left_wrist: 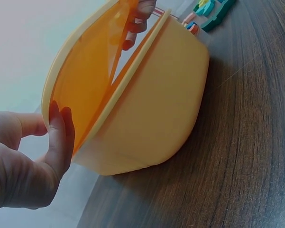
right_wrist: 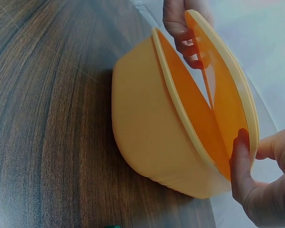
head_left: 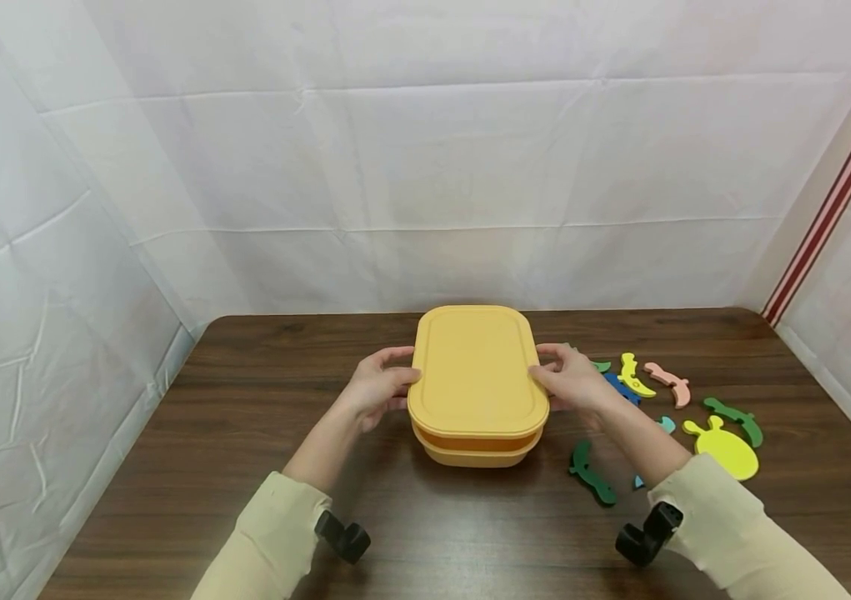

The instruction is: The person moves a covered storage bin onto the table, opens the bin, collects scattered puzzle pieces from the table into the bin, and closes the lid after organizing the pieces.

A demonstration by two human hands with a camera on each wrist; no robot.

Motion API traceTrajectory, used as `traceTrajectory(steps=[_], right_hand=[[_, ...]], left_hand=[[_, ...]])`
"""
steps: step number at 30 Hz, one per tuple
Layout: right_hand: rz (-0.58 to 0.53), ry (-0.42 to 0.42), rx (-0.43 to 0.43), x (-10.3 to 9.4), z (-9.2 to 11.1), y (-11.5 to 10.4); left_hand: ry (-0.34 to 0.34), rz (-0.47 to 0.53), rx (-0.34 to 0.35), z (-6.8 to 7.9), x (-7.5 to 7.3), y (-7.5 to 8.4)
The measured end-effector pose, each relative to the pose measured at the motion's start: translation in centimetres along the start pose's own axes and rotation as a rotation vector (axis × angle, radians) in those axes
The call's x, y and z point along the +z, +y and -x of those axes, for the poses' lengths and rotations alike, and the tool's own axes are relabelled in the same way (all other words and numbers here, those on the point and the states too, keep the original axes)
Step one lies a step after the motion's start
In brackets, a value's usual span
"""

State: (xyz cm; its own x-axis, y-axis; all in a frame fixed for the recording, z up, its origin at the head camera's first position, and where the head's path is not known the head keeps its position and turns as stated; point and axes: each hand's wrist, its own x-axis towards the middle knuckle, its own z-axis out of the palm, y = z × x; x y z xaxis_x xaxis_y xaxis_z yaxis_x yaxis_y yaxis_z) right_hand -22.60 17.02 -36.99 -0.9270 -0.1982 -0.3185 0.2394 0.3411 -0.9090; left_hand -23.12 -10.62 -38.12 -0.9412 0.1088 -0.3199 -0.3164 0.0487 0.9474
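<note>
A yellow plastic lid (head_left: 473, 367) is held tilted over a matching yellow box (head_left: 478, 457) on the table. My left hand (head_left: 380, 387) pinches the lid's left edge, thumb on top and fingers underneath. On the opposite edge my right hand (head_left: 571, 379) pinches it the same way. In the left wrist view, a wedge-shaped gap shows between the lid (left_wrist: 85, 71) and the rim of the box (left_wrist: 156, 99). The right wrist view shows the lid (right_wrist: 232, 80) raised at the near side and close to the box (right_wrist: 147, 114) at the far side.
Right of the box lie several flat toy pieces: a yellow round one (head_left: 727, 454), a pink one (head_left: 668, 382), a yellow curved one (head_left: 631, 377), a dark green one (head_left: 590, 475) and another green one (head_left: 736, 419). A white cloth (head_left: 425, 167) hangs behind the dark wooden table (head_left: 245, 425).
</note>
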Motion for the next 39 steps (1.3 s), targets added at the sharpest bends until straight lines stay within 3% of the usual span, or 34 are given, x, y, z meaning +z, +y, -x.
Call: traceTrajectory(steps=[13, 24, 39], right_hand=[[0.037, 0.038, 0.016, 0.3, -0.2, 0.0], [0.068, 0.042, -0.027, 0.3, -0.2, -0.2], [0.145, 0.056, -0.079, 1.4, -0.4, -0.8]], left_hand=[[0.016, -0.021, 0.004, 0.3, 0.2, 0.1], [0.018, -0.041, 0.037, 0.3, 0.1, 0.0], [0.01, -0.084, 0.065, 1.0, -1.5, 0.1]])
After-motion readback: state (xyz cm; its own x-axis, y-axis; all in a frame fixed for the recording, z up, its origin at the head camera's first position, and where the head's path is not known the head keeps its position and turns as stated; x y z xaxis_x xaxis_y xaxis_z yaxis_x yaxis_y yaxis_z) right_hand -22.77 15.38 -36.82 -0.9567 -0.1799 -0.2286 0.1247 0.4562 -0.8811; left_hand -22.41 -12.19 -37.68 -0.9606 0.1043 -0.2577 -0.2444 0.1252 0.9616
